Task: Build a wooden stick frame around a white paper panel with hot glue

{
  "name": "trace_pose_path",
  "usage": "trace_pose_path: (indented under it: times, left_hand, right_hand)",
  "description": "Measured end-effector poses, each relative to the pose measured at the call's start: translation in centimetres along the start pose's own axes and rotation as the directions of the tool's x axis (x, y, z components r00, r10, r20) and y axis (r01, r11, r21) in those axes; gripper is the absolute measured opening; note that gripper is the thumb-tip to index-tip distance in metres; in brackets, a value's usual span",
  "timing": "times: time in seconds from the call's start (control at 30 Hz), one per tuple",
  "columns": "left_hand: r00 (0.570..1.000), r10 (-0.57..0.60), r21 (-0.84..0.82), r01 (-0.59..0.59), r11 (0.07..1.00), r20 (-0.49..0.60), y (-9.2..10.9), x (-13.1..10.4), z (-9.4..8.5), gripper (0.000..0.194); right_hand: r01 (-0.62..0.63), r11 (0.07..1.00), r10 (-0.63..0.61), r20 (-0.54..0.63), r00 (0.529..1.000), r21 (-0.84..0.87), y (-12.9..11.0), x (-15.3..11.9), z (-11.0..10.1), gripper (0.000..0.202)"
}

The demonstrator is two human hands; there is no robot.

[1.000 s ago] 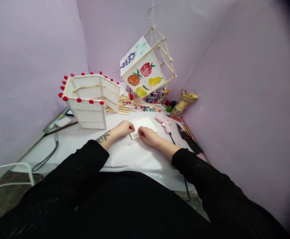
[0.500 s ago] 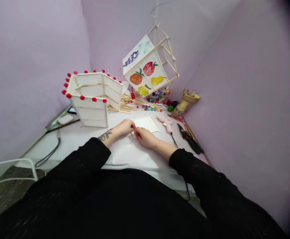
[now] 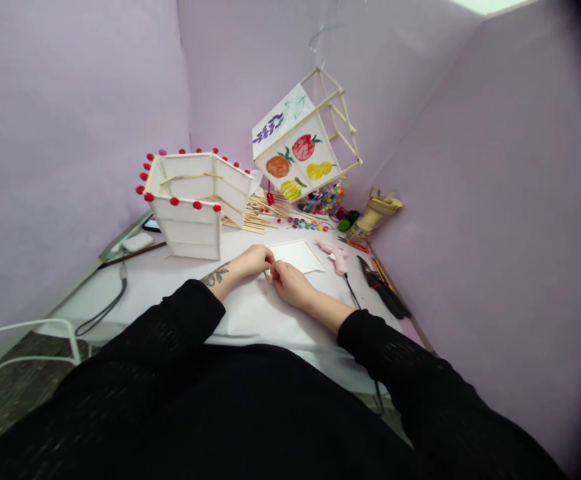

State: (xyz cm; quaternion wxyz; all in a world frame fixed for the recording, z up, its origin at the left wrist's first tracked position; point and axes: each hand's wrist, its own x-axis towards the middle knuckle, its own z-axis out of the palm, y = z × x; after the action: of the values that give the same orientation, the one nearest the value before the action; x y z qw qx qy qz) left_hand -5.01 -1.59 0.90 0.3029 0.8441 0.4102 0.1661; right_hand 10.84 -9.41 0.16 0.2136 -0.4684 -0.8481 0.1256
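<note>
A small white panel edged with thin sticks (image 3: pixel 298 256) lies on the white-covered table. At its near left corner my left hand (image 3: pixel 256 259) and my right hand (image 3: pixel 289 281) meet, fingers pinched together over the panel's edge. Both hands are closed on that stick-edged panel; the fingertips partly hide the corner. A pink glue gun (image 3: pixel 337 257) rests just right of the panel. To the left stands a white folding frame (image 3: pixel 188 230) with red pom-poms along its top.
A lantern painted with fruit (image 3: pixel 303 143) hangs above the table's back. Thin wooden sticks (image 3: pixel 250 221) and colourful beads lie behind the panel. Black-handled pruning shears (image 3: pixel 383 287) and a cup of rolled material (image 3: pixel 373 217) are at the right. A cable (image 3: pixel 103 313) lies at left.
The view has shifted slightly, so everything sits a little lower and to the right. Both hands remain together at the panel's corner, with only small finger movement.
</note>
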Motion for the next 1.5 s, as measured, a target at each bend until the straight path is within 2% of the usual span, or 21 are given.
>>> trace_pose_path:
  times: [0.1,0.2,0.3,0.37,0.43,0.47,0.57,0.63,0.87,1.17,1.3,1.37,1.43,1.47,1.5]
  left_hand:
    - [1.0,0.0,0.008,0.0,1.0,-0.009,0.0,-0.1,0.0,0.022]
    - [1.0,0.003,-0.005,-0.003,1.0,-0.009,-0.2,0.0,0.1,0.023]
    - [1.0,-0.006,-0.03,0.006,1.0,-0.004,-0.3,0.0,0.2,0.024]
    - [1.0,-0.011,-0.038,0.011,0.999,-0.004,-0.3,0.0,0.2,0.025]
    - [1.0,-0.01,-0.045,0.01,0.999,-0.003,-0.3,0.0,0.2,0.024]
    - [1.0,-0.008,-0.05,0.008,0.999,0.0,-0.3,0.0,0.2,0.024]
    - [1.0,0.017,-0.052,-0.017,0.998,0.002,-0.7,0.1,0.3,0.024]
    - [1.0,0.027,-0.039,-0.027,0.999,-0.007,-0.9,0.2,0.4,0.024]
    - [0.999,0.052,-0.005,-0.052,0.999,-0.011,-0.9,0.4,0.3,0.022]
    - [1.0,-0.001,-0.048,0.001,0.999,0.006,-0.8,0.4,0.5,0.024]
    - [1.0,0.011,-0.029,-0.011,1.0,0.001,-0.7,0.3,0.4,0.022]
    - [1.0,0.029,-0.049,-0.029,0.998,-0.007,-0.6,0.2,0.3,0.021]
    - [1.0,0.023,-0.065,-0.024,0.998,-0.004,-0.6,0.2,0.2,0.021]
    - [1.0,0.011,-0.069,-0.011,0.998,0.001,-0.6,0.2,0.2,0.022]
    - [1.0,-0.002,-0.067,0.002,0.998,0.005,-0.7,0.2,0.2,0.023]
  right_hand:
    - [-0.019,0.999,0.019,-0.008,1.0,0.026,0.1,0.0,-0.3,0.022]
    - [-0.119,0.985,0.126,-0.047,0.991,0.126,1.0,0.4,-1.0,0.025]
    - [-0.26,0.938,0.294,-0.125,0.948,0.23,2.1,0.9,-1.8,0.025]
    - [-0.313,0.915,0.373,-0.237,0.897,0.253,2.6,0.9,-2.3,0.028]
    - [-0.286,0.939,0.336,-0.344,0.877,0.189,2.6,0.4,-2.7,0.031]
    - [-0.237,0.964,0.266,-0.36,0.894,0.124,2.4,0.1,-2.7,0.03]
    - [-0.034,0.998,0.021,-0.24,0.971,-0.052,1.6,-1.1,-2.3,0.017]
    - [0.015,0.996,-0.03,-0.17,0.985,-0.09,1.1,-1.6,-1.7,0.012]
    - [-0.017,0.99,-0.005,-0.156,0.988,-0.137,0.7,-0.8,0.0,0.006]
    - [-0.051,0.989,0.033,-0.128,0.991,-0.139,0.2,0.2,0.8,0.014]
    - [-0.074,0.99,0.06,-0.12,0.991,-0.116,0.2,0.1,0.1,0.006]
    - [-0.067,0.997,0.063,-0.127,0.99,-0.025,1.0,0.2,-1.1,0.004]
    - [-0.108,0.981,0.142,-0.222,0.965,0.161,2.6,0.4,-3.0,0.008]
    - [-0.145,0.95,0.233,-0.314,0.92,0.278,3.6,0.5,-4.2,0.01]
    - [-0.184,0.899,0.356,-0.419,0.835,0.397,4.6,0.6,-5.4,0.013]
